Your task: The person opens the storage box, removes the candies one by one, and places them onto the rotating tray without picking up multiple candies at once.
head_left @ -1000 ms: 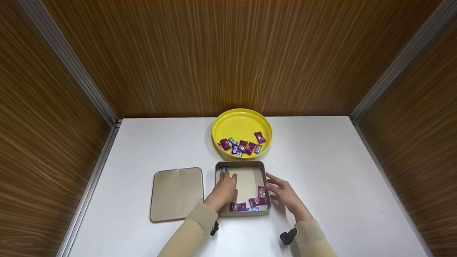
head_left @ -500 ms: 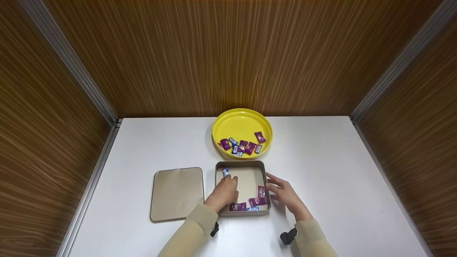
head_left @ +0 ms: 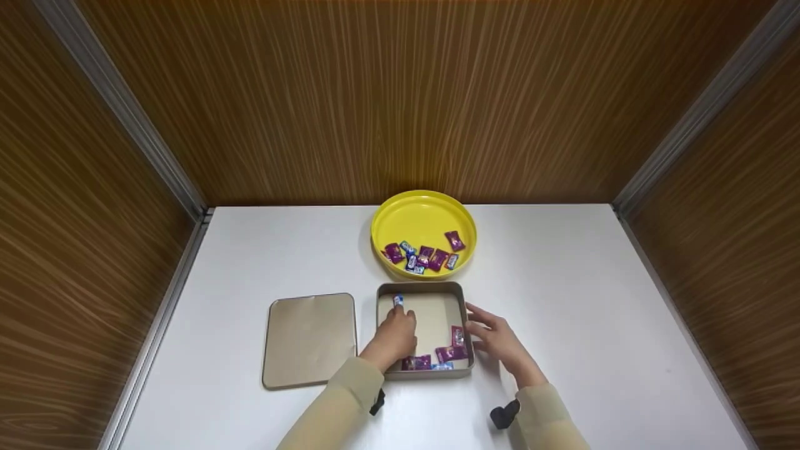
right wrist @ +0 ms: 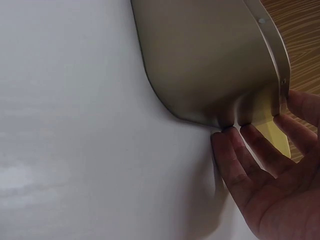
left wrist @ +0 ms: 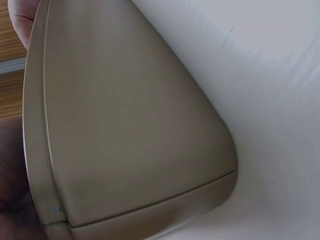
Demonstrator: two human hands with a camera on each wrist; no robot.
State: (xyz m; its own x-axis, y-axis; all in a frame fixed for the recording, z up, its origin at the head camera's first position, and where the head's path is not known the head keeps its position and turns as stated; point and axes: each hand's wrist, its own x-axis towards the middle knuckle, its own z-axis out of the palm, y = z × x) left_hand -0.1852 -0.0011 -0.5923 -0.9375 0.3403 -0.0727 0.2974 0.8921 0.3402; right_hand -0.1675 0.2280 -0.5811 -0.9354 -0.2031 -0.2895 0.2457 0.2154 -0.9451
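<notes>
My left hand [head_left: 394, 334] reaches inside the square beige tin [head_left: 422, 374], in the head view. A fingertip touches the lower end of a small blue-and-white wrapped candy [head_left: 398, 300] by the tin's far left corner; the fingers are spread, and their undersides are hidden. My right hand [head_left: 500, 340] rests its fingertips on the outside of the tin's right wall, fingers extended, as the right wrist view shows up close. Purple candies [head_left: 451, 354], a pink one [head_left: 458, 336] and a light blue one [head_left: 442, 366] lie along the tin's near and right sides.
A round yellow tray [head_left: 419, 215] stands behind the tin with several purple and blue wrapped candies [head_left: 439, 259] in it. The flat beige lid [head_left: 309, 340] lies left of the tin on the white table [head_left: 594, 300]. Wood-grain panels [head_left: 400, 100] enclose the back and sides.
The blue-and-white candy has shifted slightly right and more of it shows, with my left hand's fingers moving alongside. My right hand and the tin have stayed put.
</notes>
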